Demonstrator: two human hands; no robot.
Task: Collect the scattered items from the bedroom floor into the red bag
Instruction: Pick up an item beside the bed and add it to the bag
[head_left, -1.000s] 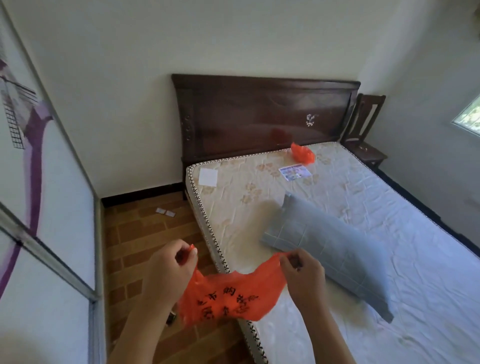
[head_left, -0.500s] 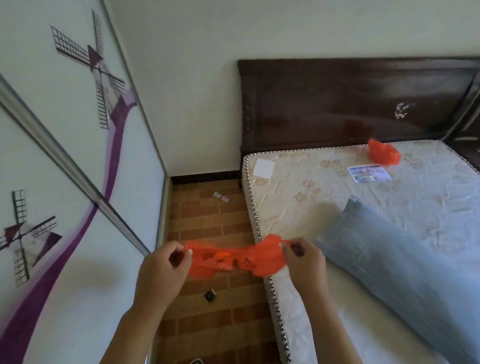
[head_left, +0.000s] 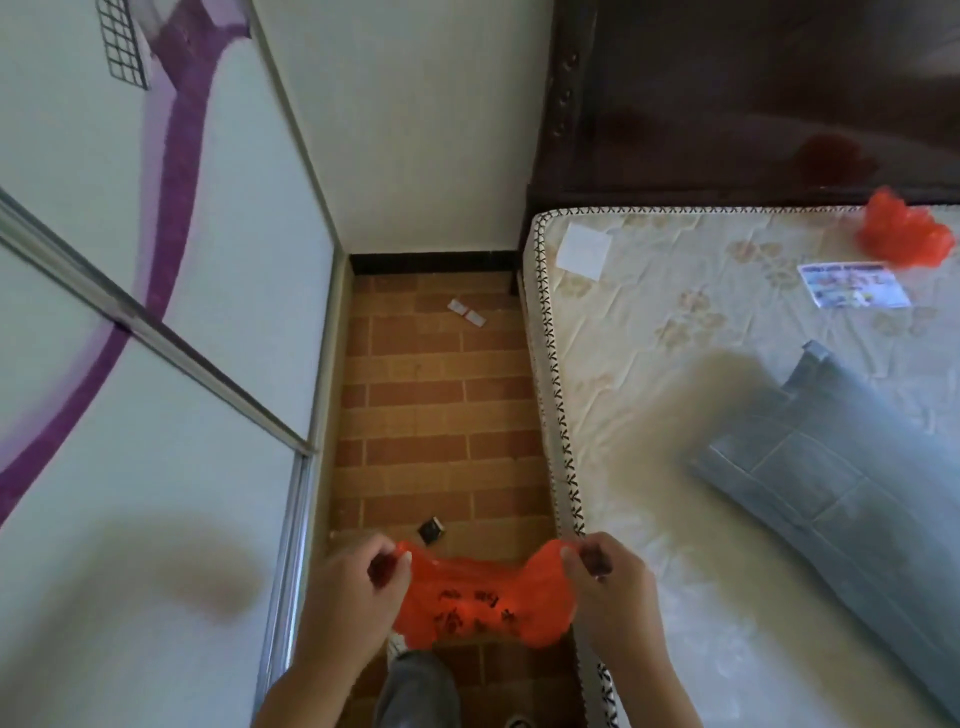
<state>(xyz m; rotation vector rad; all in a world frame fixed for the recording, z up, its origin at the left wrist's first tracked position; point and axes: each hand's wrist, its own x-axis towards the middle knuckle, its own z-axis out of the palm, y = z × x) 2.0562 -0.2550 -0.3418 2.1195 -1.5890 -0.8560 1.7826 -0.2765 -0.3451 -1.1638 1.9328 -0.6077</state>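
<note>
The red bag (head_left: 480, 605), thin crinkled plastic printed with black characters, hangs stretched between both hands above the brick-patterned floor (head_left: 441, 415). The left hand (head_left: 353, 608) pinches its left edge and the right hand (head_left: 608, 587) its right edge, each grip curled on the film; what the bag holds cannot be seen. On the floor lie a small black square item (head_left: 431, 530) just beyond the bag and two white paper slips (head_left: 466, 313) near the far wall. To the right stands the quilted mattress (head_left: 649, 364) bearing a grey-blue pillow (head_left: 841, 467), a printed card (head_left: 854, 285) and another crumpled red bag (head_left: 901, 236).
</note>
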